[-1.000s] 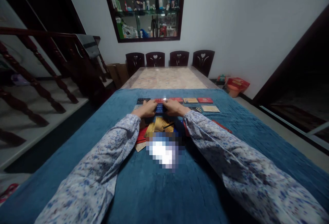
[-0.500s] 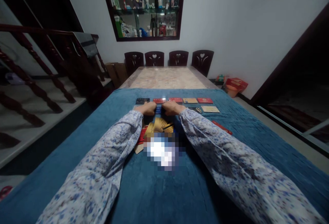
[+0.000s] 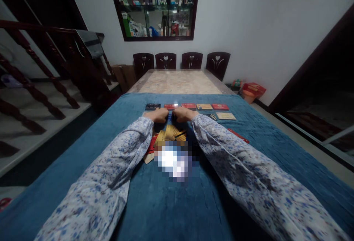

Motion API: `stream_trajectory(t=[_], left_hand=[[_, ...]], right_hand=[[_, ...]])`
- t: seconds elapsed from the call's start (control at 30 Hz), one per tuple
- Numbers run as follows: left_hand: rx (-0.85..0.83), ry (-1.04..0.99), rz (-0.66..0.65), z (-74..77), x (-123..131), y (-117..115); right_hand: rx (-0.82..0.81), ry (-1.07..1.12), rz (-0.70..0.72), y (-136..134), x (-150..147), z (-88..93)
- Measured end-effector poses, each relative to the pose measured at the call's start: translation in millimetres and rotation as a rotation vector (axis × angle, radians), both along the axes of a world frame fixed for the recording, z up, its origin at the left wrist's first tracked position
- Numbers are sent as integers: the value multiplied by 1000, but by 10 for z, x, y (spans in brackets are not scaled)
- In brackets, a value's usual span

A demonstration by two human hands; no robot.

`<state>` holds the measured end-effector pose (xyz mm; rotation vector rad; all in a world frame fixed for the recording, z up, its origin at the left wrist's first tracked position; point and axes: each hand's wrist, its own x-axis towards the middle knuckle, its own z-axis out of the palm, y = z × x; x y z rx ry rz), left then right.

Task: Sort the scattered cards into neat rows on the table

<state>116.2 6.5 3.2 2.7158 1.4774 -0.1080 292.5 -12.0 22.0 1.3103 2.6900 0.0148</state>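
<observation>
A small blue card (image 3: 169, 117) lies at the second row of cards, largely covered by my fingers. My left hand (image 3: 156, 115) is closed at its left edge, with the fingertips curled down and partly hidden. On the other side, my right hand (image 3: 183, 114) is also closed, its knuckles up and its fingers at the card's right edge. Nearer to me, gold cards (image 3: 172, 133) and red cards (image 3: 152, 144) lie in an overlapping heap between my forearms. Part of that heap is blurred out by pixelation.
Behind my hands runs a row with a black card (image 3: 153, 106), a yellow card (image 3: 204, 107) and several red ones (image 3: 220, 107). A cream card (image 3: 226, 116) and a tilted red card (image 3: 238, 136) lie to the right. Blue cloth (image 3: 177, 211) covers the table's near part.
My right hand has shifted slightly left, closer to my left hand, and covers more of the blue card. My left hand stays nearly in place. The view has tipped down slightly.
</observation>
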Motion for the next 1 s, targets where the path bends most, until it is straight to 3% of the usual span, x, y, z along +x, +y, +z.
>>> stream_trajectory(t=[0.27,0.7,1.0], left_hand=[[-36,201,11,157,124,-170],[-15,159,1,158,53,-243],[88,123,2,74,34,-371]], right_hand=[[-39,-15,-30,-37,-40,47],[-10,-45,-74,-116,-89,69],[49,15,-31,-45,-43,-73]])
